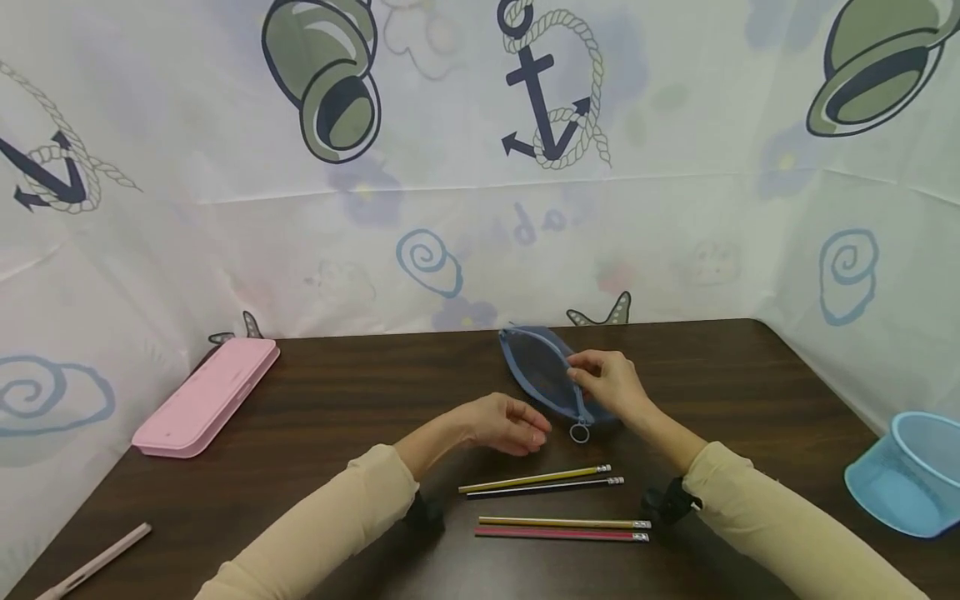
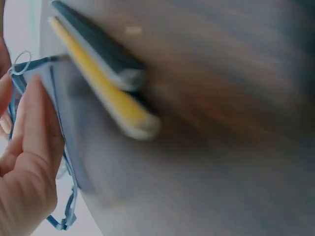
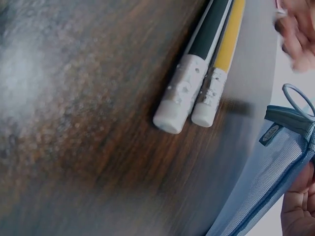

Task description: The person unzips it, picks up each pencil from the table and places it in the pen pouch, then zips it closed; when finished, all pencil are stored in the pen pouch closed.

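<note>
Brown table (image 1: 337, 417) under blue pouch (image 1: 534, 367); anchor-print cloth (image 1: 480, 187) behind.

Dark wood-grain table (image 1: 360, 383); pale cloth (image 1: 450, 150) behind, printed with anchors (image 1: 538, 100), blue spirals (image 1: 426, 257).

i see a blue mesh pouch (image 1: 551, 371) near the far edge of the tabletop (image 1: 375, 375), a little right of that edge's middle. its mouth gapes, and a ring (image 1: 580, 442) sits at the end which is turned away from the far edge. the right hand (image 1: 611, 383) pinches the rim; the left hand (image 1: 504, 423), its fingers loosely bent, is just beside. farther from this edge lie four pencils, their eraser ends toward the right edge: the yellow pencil (image 1: 532, 479) and the black pencil (image 1: 543, 488), slightly slanted, then the gold pencil (image 1: 562, 523) and the red pencil (image 1: 562, 534), side by side.
</note>
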Action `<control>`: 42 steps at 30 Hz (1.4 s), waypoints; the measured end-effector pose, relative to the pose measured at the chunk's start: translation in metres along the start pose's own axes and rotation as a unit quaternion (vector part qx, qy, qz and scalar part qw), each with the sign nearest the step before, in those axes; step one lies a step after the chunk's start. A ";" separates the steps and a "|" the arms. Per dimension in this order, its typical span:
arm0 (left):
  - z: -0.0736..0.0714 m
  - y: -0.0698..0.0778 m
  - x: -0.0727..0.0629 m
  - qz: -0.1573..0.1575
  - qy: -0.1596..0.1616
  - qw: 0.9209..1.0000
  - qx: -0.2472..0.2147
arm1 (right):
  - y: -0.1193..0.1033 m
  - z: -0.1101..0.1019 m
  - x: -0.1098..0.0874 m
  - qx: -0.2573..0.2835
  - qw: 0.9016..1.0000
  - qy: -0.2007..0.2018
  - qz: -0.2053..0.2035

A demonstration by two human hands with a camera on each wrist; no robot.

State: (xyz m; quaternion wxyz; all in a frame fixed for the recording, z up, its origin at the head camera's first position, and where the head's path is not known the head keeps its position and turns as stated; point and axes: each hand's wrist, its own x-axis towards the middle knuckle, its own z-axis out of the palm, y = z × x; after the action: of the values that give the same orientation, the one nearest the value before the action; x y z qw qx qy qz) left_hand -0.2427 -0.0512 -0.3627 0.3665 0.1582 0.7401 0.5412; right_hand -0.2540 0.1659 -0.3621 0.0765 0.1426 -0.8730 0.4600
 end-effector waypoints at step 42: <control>0.011 -0.017 -0.019 0.113 0.008 0.939 0.325 | -0.002 -0.005 0.001 0.019 0.998 0.005 0.052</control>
State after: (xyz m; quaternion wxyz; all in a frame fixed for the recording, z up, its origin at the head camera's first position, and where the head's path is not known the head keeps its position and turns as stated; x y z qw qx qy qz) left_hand -0.2190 -0.0617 -0.3728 0.2257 0.3468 0.8557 0.3108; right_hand -0.2545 0.1689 -0.3578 0.0546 0.0964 -0.8700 0.4805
